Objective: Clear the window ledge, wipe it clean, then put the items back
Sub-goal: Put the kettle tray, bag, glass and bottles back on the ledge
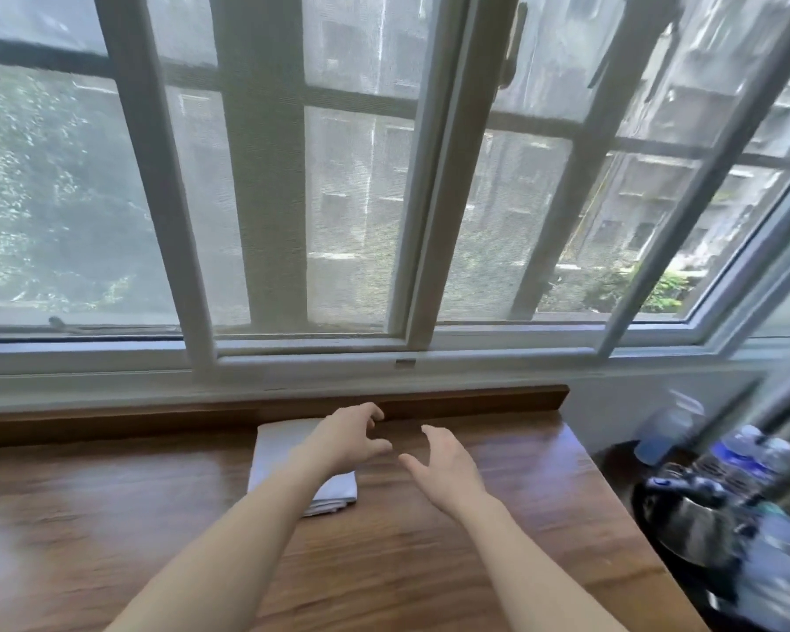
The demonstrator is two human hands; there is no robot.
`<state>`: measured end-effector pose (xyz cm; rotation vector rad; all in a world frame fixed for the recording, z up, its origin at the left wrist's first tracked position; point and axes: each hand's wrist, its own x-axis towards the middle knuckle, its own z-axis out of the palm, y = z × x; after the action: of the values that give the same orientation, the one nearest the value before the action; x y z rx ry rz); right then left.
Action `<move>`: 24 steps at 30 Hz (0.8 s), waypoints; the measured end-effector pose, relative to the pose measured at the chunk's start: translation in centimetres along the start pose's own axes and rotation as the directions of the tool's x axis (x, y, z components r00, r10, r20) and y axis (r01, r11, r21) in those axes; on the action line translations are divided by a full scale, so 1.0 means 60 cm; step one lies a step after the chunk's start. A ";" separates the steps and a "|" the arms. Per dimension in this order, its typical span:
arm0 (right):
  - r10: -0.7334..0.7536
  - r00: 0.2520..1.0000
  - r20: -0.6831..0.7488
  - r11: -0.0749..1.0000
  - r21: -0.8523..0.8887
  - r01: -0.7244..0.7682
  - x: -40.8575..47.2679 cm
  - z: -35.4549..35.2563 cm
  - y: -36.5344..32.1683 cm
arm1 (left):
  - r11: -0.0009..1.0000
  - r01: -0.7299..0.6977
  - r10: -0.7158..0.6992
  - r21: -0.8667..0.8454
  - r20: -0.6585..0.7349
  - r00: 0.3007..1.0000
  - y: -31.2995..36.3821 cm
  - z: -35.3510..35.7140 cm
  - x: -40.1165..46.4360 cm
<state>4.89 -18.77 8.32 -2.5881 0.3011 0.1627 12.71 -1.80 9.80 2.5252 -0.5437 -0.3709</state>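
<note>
A folded white cloth (279,449) lies on the wooden table (110,517) close to its raised back edge. My left hand (345,437) hovers over the cloth's right side, fingers spread and curled, holding nothing. My right hand (443,463) is just to its right above bare wood, also open and empty. The white window ledge (293,378) runs behind the table under the window frame, and I see no items on it.
A large window with mesh screens (352,198) fills the upper view. To the right of the table, lower down, sit a metal kettle (689,522), plastic water bottles (739,458) and a blurred pale container (666,431).
</note>
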 end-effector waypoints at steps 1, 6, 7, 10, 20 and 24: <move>0.022 1.000 -0.014 1.000 0.017 -0.022 -0.009 -0.002 0.010 | 1.000 -0.013 0.013 -0.019 0.011 1.000 0.009 0.009 0.000; 0.143 0.989 -0.049 0.988 0.063 -0.140 -0.061 -0.022 0.082 | 0.997 -0.075 0.077 -0.020 0.097 0.992 0.066 0.066 -0.006; 0.165 0.985 -0.058 0.984 0.082 -0.160 -0.070 -0.030 0.098 | 0.996 -0.091 0.093 -0.019 0.108 0.990 0.082 0.075 -0.006; 0.214 0.972 -0.093 0.971 0.125 -0.202 -0.092 -0.056 0.146 | 0.989 -0.146 0.148 -0.024 0.135 0.980 0.136 0.098 0.003; 0.340 0.924 -0.175 0.938 0.136 -0.319 -0.153 -0.163 0.379 | 0.975 -0.219 0.224 -0.046 0.200 0.954 0.354 0.241 0.052; 0.353 0.919 -0.173 0.931 0.157 -0.328 -0.172 -0.216 0.494 | 0.974 -0.222 0.229 -0.056 0.227 0.947 0.460 0.322 0.075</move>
<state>-11.62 -48.40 6.73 -2.4094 0.8127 0.0054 1.31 -33.77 8.24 2.3723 -0.9007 -0.5867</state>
